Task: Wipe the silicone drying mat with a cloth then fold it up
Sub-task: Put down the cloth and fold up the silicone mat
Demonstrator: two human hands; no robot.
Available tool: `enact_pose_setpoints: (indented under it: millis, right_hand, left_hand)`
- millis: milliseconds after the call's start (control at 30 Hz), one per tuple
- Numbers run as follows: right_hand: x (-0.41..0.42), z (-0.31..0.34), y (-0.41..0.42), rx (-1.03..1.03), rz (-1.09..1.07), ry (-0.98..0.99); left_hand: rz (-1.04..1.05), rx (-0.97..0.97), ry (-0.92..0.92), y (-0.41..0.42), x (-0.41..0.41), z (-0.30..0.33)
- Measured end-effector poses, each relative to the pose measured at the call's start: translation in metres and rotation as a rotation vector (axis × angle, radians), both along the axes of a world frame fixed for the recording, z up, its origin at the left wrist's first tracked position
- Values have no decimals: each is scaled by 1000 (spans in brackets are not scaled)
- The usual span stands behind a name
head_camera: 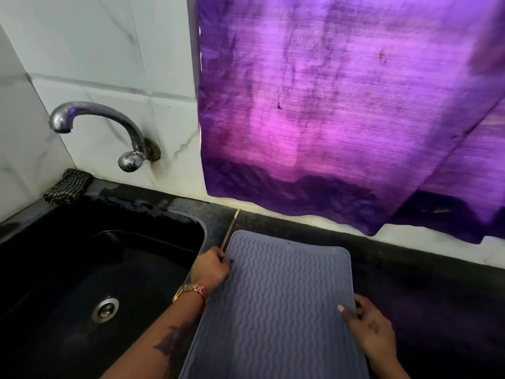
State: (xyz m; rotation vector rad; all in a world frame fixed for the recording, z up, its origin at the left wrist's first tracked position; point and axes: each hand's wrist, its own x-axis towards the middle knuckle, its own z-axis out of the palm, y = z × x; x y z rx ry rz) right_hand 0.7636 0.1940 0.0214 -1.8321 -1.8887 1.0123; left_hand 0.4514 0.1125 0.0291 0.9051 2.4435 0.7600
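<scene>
While both hands pinch its long edges, left hand (pixel 211 268) farther, right hand (pixel 367 325) nearer | silicone drying mat (pixel 276 305) lies flat between them on the surface (pixel 426 291) | likely light, floppy, grippy; hold by edges.

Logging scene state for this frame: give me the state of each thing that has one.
silicone drying mat: unfolded, flat on the counter, held at both side edges
left hand: grips mat's left edge
right hand: grips mat's right edge
tap: no water running
checked cloth: bunched, behind sink, untouched
</scene>
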Motion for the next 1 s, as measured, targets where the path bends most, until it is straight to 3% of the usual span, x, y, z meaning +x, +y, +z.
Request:
enact_pose_setpoints:
  millis: [200, 600, 867, 1000]
  right_hand:
    - [-8, 17, 0, -5, -8, 10]
    - [-16, 9, -2, 344, -192, 206]
    - [-10, -1, 9, 88, -129, 128]
    - [3, 8, -4, -58, -81, 146]
  left_hand:
    - [11, 38, -76, -14, 8, 11]
    - [223, 122, -160, -10, 1, -9]
    - [247, 92, -106, -8, 3, -15]
    - [124, -11, -88, -14, 1, -9]
